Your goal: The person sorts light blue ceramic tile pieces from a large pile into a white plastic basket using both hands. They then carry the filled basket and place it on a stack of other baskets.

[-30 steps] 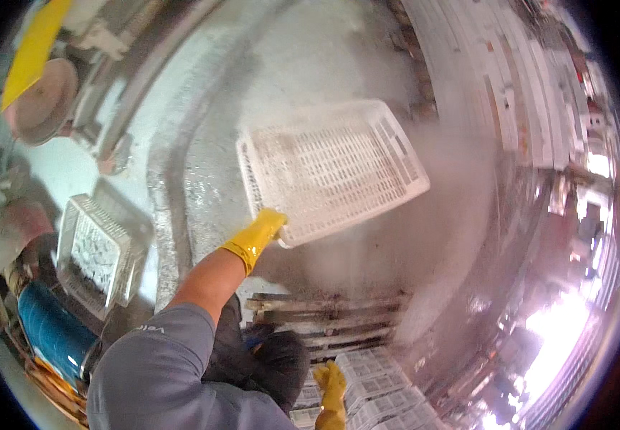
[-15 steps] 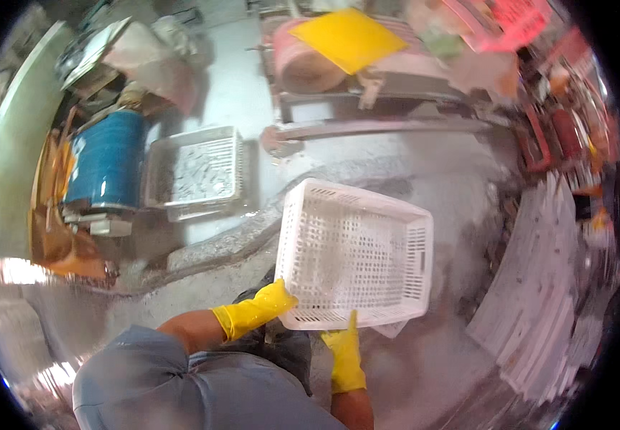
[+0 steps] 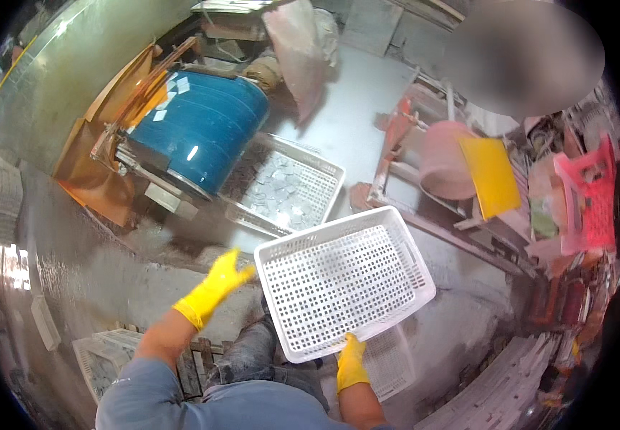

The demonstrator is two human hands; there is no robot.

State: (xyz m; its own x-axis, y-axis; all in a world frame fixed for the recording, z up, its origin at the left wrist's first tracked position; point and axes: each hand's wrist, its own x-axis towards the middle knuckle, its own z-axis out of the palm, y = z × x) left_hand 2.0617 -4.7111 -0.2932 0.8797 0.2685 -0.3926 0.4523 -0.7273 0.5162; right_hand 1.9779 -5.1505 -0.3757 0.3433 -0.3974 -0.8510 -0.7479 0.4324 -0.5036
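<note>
I wear yellow rubber gloves. My right hand grips the near rim of an empty white perforated plastic crate, holding it tilted over the dusty floor. My left hand is off the crate, fingers spread, just left of its corner. A second white crate lies on the floor beyond, with several flat grey pieces in it.
A blue drum-shaped machine in an orange frame stands at the upper left. A pink tub with a yellow board and a red crate are on the right. More white crates lie by my legs. Another person stands at the upper right.
My view has swung round. My left hand has let go of the crate's left corner and now hangs free with fingers apart; my right hand still holds the crate.
</note>
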